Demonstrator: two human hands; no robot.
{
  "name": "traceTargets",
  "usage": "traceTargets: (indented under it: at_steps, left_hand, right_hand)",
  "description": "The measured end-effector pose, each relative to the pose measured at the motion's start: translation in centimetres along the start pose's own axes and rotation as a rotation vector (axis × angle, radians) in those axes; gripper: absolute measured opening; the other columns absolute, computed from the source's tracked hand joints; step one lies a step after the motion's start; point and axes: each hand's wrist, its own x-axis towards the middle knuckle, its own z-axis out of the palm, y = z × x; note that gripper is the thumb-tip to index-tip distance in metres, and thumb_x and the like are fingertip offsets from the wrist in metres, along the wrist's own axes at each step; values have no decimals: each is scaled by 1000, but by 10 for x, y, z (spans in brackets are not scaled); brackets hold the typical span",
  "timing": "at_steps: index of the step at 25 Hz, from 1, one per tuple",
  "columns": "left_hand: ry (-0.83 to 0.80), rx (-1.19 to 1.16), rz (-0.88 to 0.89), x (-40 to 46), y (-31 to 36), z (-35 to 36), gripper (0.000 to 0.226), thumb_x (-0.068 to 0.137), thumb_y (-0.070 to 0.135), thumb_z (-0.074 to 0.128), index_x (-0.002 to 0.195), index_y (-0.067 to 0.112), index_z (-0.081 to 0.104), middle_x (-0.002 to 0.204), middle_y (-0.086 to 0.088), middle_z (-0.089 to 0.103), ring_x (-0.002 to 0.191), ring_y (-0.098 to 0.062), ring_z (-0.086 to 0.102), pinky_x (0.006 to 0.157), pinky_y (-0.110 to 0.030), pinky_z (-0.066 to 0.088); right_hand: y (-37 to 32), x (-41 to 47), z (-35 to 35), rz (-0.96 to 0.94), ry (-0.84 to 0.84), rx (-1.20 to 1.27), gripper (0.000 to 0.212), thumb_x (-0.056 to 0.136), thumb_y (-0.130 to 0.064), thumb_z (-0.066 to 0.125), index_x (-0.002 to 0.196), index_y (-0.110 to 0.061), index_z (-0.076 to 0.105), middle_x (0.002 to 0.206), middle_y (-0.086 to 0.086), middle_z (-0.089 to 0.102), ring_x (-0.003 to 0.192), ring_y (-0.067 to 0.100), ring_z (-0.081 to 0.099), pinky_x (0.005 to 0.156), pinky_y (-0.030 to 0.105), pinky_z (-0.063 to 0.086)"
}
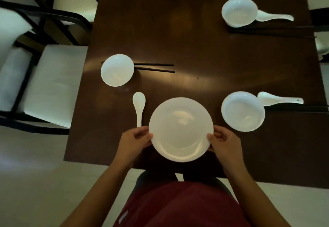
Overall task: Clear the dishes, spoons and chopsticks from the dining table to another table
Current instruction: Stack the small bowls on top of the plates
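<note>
Hands hold the white plate [181, 129] at the near edge of the dark surface [195, 48]: the left hand [135, 140] has its grip closed on the plate's left rim, the right hand [223, 142] on its right rim. A white spoon [139, 106] lies just left of the plate. A bowl [243, 111] sits to its right, another bowl [117, 70] farther left beside black chopsticks [154, 67].

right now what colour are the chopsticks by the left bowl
Black chopsticks, clearest in the head view.
</note>
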Motion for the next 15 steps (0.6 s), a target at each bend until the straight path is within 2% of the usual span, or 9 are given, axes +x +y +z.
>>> traceTargets:
  at_steps: [2,5,10,15]
  left_hand:
    - [-18,3,-8,-1,-12,2,30,82,5,66,112,6,64,87,6,69,78,-6,68,61,-14,54]
    - [-33,7,-2,1,-22,6,29,83,5,65,112,7,65,88,4,69,82,-8,67,64,-16,55]
    - [-73,-11,45,11,-21,15,29,84,4,64,112,9,65,96,-2,70,88,-11,67,72,-20,56]
    - [-83,-88,4,22,-25,23,31,83,6,65,114,6,64,107,-8,69,97,-18,66,81,-30,56]
  right_hand:
    - [15,-5,2,37,11,2,30,84,-11,63,113,-14,61,87,-10,66,80,7,66,56,16,53]
    - [25,-4,2,49,31,-12,32,84,-11,63,115,-14,60,89,-7,67,81,7,65,57,16,53]
    - [26,1,-2,26,51,-12,30,84,-13,63,114,-14,60,96,1,67,86,14,65,67,27,56]
    - [21,6,-11,51,35,87,31,84,-11,64,115,-14,58,92,-6,67,83,8,64,60,20,55]
